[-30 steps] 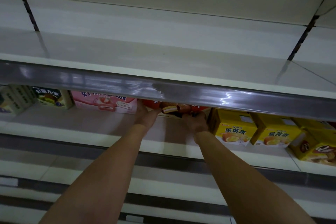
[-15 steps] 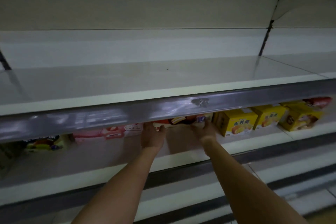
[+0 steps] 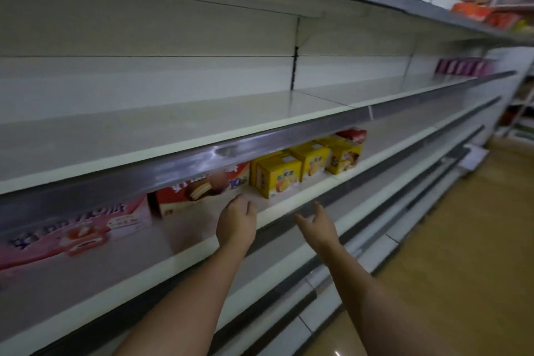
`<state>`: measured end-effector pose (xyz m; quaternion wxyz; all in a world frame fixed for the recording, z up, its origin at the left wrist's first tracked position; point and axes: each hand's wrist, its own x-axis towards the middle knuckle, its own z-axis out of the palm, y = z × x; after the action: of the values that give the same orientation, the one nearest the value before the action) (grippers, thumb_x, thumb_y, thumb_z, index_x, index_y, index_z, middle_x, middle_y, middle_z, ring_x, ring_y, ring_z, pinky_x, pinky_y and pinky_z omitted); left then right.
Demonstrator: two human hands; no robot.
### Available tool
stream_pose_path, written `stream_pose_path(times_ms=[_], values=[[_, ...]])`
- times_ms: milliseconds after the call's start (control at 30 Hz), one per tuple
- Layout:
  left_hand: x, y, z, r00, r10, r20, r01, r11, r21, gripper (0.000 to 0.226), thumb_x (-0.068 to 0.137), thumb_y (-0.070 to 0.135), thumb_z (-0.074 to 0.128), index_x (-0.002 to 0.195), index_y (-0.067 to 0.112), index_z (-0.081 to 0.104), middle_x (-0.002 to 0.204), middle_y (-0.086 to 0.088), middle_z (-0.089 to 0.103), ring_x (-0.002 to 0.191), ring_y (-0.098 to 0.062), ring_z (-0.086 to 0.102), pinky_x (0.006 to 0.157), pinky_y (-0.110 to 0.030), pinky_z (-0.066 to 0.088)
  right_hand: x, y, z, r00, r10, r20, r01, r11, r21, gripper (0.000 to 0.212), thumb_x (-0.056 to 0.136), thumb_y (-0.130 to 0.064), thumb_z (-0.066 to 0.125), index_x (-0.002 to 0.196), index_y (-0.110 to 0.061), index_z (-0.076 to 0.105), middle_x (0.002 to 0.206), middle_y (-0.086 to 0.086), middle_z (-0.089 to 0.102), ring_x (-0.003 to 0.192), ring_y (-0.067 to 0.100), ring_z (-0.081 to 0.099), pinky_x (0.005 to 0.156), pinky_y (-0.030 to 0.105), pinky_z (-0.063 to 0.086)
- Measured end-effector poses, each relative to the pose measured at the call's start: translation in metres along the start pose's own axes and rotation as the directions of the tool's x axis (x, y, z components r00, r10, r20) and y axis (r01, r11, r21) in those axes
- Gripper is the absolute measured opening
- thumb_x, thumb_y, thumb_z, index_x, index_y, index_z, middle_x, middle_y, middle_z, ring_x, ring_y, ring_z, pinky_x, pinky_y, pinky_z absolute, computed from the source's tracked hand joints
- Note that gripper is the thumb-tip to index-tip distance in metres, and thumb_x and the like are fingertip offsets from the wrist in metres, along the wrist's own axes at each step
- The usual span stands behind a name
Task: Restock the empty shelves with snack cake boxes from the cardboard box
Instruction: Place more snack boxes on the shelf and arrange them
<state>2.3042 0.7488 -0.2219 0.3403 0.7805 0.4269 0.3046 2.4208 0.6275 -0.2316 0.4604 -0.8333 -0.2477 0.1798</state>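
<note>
Both hands, left [image 3: 236,221] and right [image 3: 318,224], hang loose-fingered and hold nothing at the lip of the long white metal shelf [image 3: 289,205]. The red snack cake box [image 3: 202,192] stands pushed back, face outward for shoppers (cardboard box unseen), beside yellow cartons [image 3: 278,179].

In front of you the red snack cake box [image 3: 202,191] stands on the shelf [image 3: 291,205], its long face turned outward, showing a chocolate-coated pie cut open and white lettering; its top edge is hidden behind the metal rail of the shelf above. To its left, just beside it, lies a pink box [image 3: 72,231] with a strawberry-coloured cake pictured. To its right stand two yellow boxes [image 3: 278,179], turned corner-on, then a darker yellow box [image 3: 344,157] and a red one [image 3: 354,136] behind it.
</note>
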Motion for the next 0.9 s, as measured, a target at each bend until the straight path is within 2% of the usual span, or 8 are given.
stream_pose_path(times_ms=[133,233,367,533,633,733,833,900], values=[[-0.031,0.017,0.046,0.967,0.049,0.251,-0.048,0.999,-0.010,0.044,0.100,0.039,0.039,0.138,0.018,0.048,0.140,-0.006,0.051,0.126,-0.025,0.048,0.098,-0.034,0.040,-0.030,0.049,-0.040,0.997,0.044,-0.065,-0.047,0.998,-0.038,0.074,0.094,-0.040,0.055,0.152,-0.015,0.017,0.157,0.009,0.022,0.143,0.029,0.026,0.114,0.048,0.029],[-0.064,0.021,0.089,0.886,0.073,0.459,-0.116,0.991,0.066,0.054,0.100,0.047,0.032,0.145,0.017,0.038,0.148,-0.005,0.042,0.134,-0.024,0.040,0.107,-0.036,0.035,-0.058,0.089,-0.066,0.982,0.131,-0.135,-0.137,0.990,-0.037,0.074,0.094,-0.043,0.053,0.152,-0.012,0.018,0.158,0.009,0.021,0.144,0.027,0.022,0.116,0.044,0.025],[-0.107,0.028,0.128,0.762,0.077,0.644,-0.173,0.981,0.088,0.064,0.097,0.056,0.028,0.148,0.017,0.033,0.150,-0.008,0.038,0.135,-0.027,0.039,0.110,-0.038,0.033,-0.097,0.135,-0.088,0.920,0.305,-0.246,-0.324,0.945,-0.038,0.076,0.093,-0.049,0.050,0.152,-0.012,0.019,0.158,0.008,0.023,0.144,0.025,0.023,0.114,0.035,0.027],[-0.151,0.034,0.170,0.582,0.111,0.805,-0.287,0.955,0.076,0.073,0.091,0.065,0.025,0.147,0.020,0.034,0.151,-0.008,0.038,0.136,-0.029,0.037,0.111,-0.043,0.032,-0.155,0.176,-0.111,0.794,0.460,-0.397,-0.511,0.859,-0.027,0.071,0.095,-0.052,0.045,0.149,-0.011,0.025,0.154,0.010,0.030,0.141,0.027,0.029,0.113,0.034,0.026],[-0.178,0.034,0.184,0.461,0.162,0.873,-0.398,0.916,0.040,0.068,0.094,0.062,0.026,0.145,0.018,0.036,0.149,-0.008,0.040,0.134,-0.029,0.039,0.110,-0.040,0.033,-0.191,0.195,-0.117,0.699,0.560,-0.445,-0.604,0.795,0.051,0.072,0.094,-0.052,0.045,0.150,-0.010,0.024,0.156,0.009,0.027,0.142,0.026,0.028,0.114,0.033,0.025],[-0.209,0.026,0.196,0.311,0.201,0.929,-0.481,0.876,-0.029,0.079,0.086,0.071,0.022,0.142,0.018,0.042,0.145,-0.008,0.046,0.130,-0.030,0.043,0.109,-0.041,0.034,-0.234,0.208,-0.116,0.597,0.619,-0.511,-0.669,0.735,0.109,0.070,0.094,-0.051,0.047,0.149,-0.011,0.027,0.153,0.009,0.033,0.139,0.026,0.033,0.110,0.033,0.028],[-0.246,0.016,0.206,0.229,0.178,0.957,-0.507,0.861,-0.039,0.066,0.097,0.056,0.030,0.147,0.014,0.033,0.152,-0.010,0.035,0.140,-0.028,0.031,0.113,-0.036,0.026,-0.283,0.217,-0.113,0.504,0.660,-0.558,-0.694,0.693,0.193,0.061,0.094,-0.046,0.050,0.145,-0.014,0.035,0.147,0.008,0.041,0.135,0.027,0.039,0.110,0.037,0.032],[-0.273,0.014,0.205,0.175,0.178,0.968,-0.488,0.870,-0.072,0.061,0.098,0.052,0.035,0.146,0.014,0.035,0.149,-0.013,0.038,0.137,-0.029,0.036,0.109,-0.035,0.030,-0.317,0.224,-0.112,0.426,0.696,-0.578,-0.734,0.639,0.228,0.065,0.094,-0.051,0.046,0.146,-0.016,0.032,0.149,0.007,0.038,0.137,0.027,0.036,0.112,0.039,0.029]])
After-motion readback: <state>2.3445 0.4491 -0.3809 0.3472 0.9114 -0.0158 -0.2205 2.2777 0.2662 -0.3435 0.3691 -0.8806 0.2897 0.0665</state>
